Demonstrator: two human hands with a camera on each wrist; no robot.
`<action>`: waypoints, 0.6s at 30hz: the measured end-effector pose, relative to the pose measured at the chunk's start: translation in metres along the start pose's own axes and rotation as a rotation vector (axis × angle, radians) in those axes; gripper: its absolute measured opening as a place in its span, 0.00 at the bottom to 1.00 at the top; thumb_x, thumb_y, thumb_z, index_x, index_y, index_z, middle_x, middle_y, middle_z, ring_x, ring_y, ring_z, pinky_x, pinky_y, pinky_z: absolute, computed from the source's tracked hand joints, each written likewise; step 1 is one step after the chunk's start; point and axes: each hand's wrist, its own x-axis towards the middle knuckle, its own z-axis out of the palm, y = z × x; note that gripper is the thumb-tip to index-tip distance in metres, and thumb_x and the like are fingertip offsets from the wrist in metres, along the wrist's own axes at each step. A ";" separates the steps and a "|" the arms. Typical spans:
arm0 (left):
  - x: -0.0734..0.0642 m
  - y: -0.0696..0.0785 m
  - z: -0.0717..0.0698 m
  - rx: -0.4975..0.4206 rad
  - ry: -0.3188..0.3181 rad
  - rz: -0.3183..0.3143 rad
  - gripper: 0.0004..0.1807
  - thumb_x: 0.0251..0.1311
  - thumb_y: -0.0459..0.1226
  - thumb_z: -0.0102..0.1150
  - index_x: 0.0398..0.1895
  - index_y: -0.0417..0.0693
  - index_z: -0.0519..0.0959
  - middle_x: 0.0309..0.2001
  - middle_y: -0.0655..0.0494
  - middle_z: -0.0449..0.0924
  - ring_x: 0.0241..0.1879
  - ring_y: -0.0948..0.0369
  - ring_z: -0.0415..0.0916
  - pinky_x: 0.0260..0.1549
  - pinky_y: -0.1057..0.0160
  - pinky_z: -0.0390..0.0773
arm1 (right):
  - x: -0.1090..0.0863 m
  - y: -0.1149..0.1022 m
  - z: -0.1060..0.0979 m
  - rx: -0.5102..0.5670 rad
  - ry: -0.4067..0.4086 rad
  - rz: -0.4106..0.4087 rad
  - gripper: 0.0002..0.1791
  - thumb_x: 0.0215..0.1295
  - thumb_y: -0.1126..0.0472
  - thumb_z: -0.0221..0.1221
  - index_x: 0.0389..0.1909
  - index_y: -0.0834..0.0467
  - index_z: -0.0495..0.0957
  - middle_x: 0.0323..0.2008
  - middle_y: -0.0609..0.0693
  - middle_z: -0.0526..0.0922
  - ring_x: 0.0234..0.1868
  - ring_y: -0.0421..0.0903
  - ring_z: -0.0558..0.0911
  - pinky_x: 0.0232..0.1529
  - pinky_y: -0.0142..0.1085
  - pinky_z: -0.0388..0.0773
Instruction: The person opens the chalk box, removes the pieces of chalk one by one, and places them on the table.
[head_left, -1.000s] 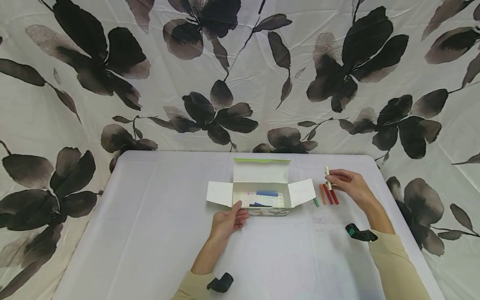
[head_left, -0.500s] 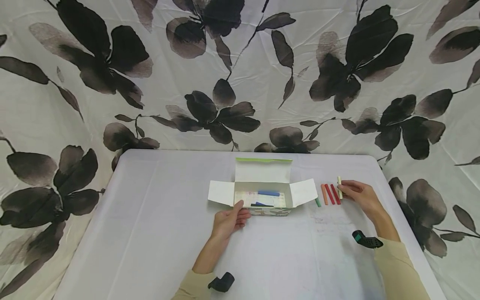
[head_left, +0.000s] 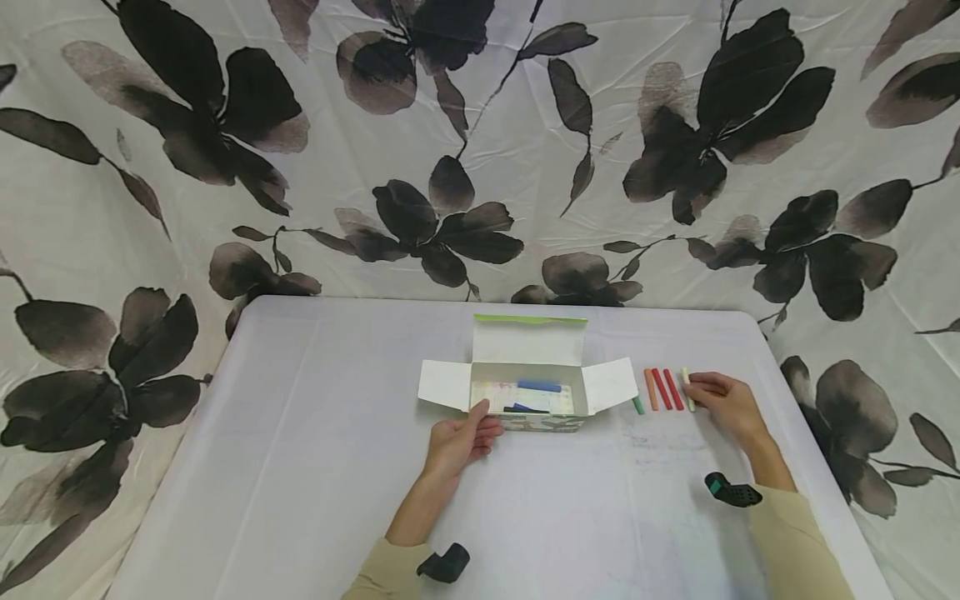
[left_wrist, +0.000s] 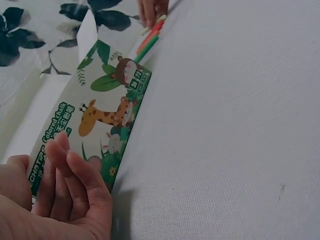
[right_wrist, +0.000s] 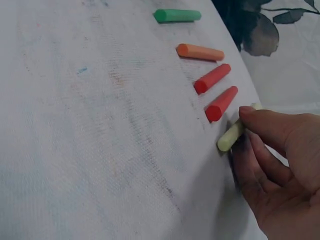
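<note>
An opened cardboard chalk box [head_left: 540, 423], with "Colored chalk" and a giraffe on its front, stands at the middle of the table. My left hand [head_left: 457, 440] holds its near left corner, thumb at the rim and fingers against the printed front [left_wrist: 107, 115]. Between thumb and fingers my right hand [head_left: 726, 404] pinches a pale yellow chalk stick [right_wrist: 232, 136] at the right end of a row. Beside it lie two red chalks [right_wrist: 221, 104], an orange chalk [right_wrist: 202, 52] and a green chalk [right_wrist: 178, 15]. The yellow stick appears to be at the table surface.
Inside the box are a blue chalk [head_left: 539, 386] and darker pieces [head_left: 525, 408] near the front wall. Its side flaps [head_left: 611, 385] and lid [head_left: 529, 342] spread outward. Chalk smudges mark the white tablecloth [head_left: 300, 467]; a floral curtain [head_left: 480, 150] hangs behind.
My right hand has carried the yellow chalk from above the red chalks to the right and down, to a spot beside them. The left hand stays at the box.
</note>
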 end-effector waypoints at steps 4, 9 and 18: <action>0.000 0.001 0.001 0.003 -0.003 -0.003 0.29 0.71 0.53 0.62 0.43 0.30 0.85 0.32 0.51 0.89 0.27 0.66 0.79 0.28 0.71 0.80 | 0.001 -0.001 0.005 -0.068 0.045 -0.005 0.26 0.73 0.57 0.63 0.63 0.70 0.75 0.54 0.67 0.83 0.37 0.23 0.77 0.37 0.19 0.76; 0.000 0.000 0.001 0.017 0.000 0.004 0.29 0.71 0.53 0.62 0.43 0.30 0.85 0.32 0.50 0.89 0.27 0.66 0.79 0.28 0.71 0.80 | -0.001 -0.010 0.009 -0.123 0.066 0.007 0.24 0.76 0.59 0.60 0.64 0.70 0.74 0.55 0.68 0.81 0.46 0.44 0.82 0.35 0.20 0.74; 0.002 -0.002 -0.001 0.031 0.007 0.009 0.28 0.69 0.53 0.64 0.39 0.32 0.86 0.31 0.50 0.89 0.26 0.66 0.81 0.28 0.71 0.81 | -0.001 -0.037 0.008 -0.092 0.104 0.007 0.25 0.80 0.53 0.54 0.65 0.69 0.73 0.57 0.68 0.79 0.56 0.56 0.79 0.40 0.19 0.72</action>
